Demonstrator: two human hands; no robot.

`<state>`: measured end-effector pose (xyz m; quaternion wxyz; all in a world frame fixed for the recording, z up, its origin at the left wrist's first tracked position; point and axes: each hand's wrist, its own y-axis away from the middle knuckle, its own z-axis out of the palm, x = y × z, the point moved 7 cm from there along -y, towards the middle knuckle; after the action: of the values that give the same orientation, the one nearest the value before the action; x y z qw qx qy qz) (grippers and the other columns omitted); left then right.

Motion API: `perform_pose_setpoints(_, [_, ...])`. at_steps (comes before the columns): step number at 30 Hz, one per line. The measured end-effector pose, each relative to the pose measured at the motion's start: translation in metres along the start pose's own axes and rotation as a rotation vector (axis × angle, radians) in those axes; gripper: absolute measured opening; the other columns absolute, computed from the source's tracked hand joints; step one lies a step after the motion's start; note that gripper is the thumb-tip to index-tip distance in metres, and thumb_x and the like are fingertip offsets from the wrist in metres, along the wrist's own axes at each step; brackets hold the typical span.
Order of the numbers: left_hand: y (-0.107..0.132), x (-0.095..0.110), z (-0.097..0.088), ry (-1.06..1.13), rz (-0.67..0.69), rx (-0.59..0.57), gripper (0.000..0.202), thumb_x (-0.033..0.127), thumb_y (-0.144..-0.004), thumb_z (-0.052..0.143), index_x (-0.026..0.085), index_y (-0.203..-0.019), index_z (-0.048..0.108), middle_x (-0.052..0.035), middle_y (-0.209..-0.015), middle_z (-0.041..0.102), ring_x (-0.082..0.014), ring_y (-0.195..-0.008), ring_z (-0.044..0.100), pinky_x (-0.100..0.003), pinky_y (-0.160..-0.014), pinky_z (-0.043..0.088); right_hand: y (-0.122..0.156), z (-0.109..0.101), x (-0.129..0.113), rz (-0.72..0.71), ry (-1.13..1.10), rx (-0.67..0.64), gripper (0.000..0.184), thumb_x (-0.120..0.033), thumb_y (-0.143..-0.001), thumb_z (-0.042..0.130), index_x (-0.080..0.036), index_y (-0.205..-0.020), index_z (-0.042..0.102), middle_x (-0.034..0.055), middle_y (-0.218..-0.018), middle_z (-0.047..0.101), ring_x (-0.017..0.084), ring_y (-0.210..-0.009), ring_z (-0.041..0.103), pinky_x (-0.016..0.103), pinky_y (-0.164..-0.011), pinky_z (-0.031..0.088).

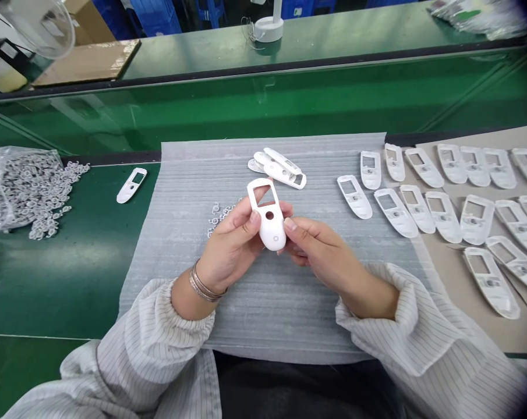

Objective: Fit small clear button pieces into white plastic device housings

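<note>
Between my two hands, above the grey foam sheet (193, 174), is a white plastic housing (272, 233) with a window opening, a round hole and a small round mark. It is held upright, its outer face toward me. My left hand (234, 233) grips its left edge with the thumb in front. My right hand (313, 247) pinches the lower right edge between thumb and fingers. Just beyond lies a small pile of similar white housings (285, 169). Tiny clear plastic parts (217, 221) are scattered beside my left hand, partly hidden by it.
Rows of white housings (446, 215) lie inner side up on the right, on foam and brown board. At left, a bag (18, 186) spills many small clear parts near a single housing (131, 185). A green ledge (193, 58) runs along the back, carrying a white stand (268, 29).
</note>
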<state>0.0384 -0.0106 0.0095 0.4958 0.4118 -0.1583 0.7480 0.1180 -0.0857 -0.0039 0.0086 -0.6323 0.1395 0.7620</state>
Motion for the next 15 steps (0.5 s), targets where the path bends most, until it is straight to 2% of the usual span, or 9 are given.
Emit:
perform_pose_setpoints(5, [-0.0007, -0.0012, -0.0004, 0.041, 0.004, 0.012, 0.030, 0.036, -0.097, 0.053, 0.028, -0.126, 0.058, -0.0057, -0.117, 0.070, -0.0232, -0.113, 0.064, -0.030, -0.076, 0.056, -0.0002, -0.0013, -0.0008, -0.001, -0.040, 0.007, 0.050, -0.062, -0.097, 0.052, -0.016, -0.077, 0.060, -0.0002, -0.068, 0.049, 0.009, -0.053, 0.033, 0.023, -0.047, 0.027])
perform_pose_setpoints(8, [-0.0004, -0.0010, -0.0001, 0.056, 0.005, 0.001, 0.028, 0.033, -0.099, 0.050, 0.028, -0.125, 0.058, -0.0055, -0.117, 0.070, -0.0220, -0.113, 0.064, -0.029, -0.075, 0.056, 0.0007, -0.0012, -0.0019, -0.010, -0.045, 0.006, 0.050, -0.061, -0.097, 0.053, -0.016, -0.076, 0.060, -0.0007, -0.067, 0.047, 0.009, -0.053, 0.034, 0.023, -0.047, 0.026])
perform_pose_setpoints(15, [-0.0008, 0.0005, -0.0009, -0.007, -0.002, 0.018, 0.035, 0.039, -0.096, 0.054, 0.028, -0.130, 0.055, -0.0074, -0.117, 0.069, -0.0249, -0.110, 0.065, -0.032, -0.074, 0.056, 0.0008, 0.0006, -0.0043, -0.036, -0.042, -0.014, 0.049, -0.058, -0.099, 0.053, -0.016, -0.076, 0.060, -0.0017, -0.065, 0.044, 0.008, -0.053, 0.034, 0.023, -0.047, 0.025])
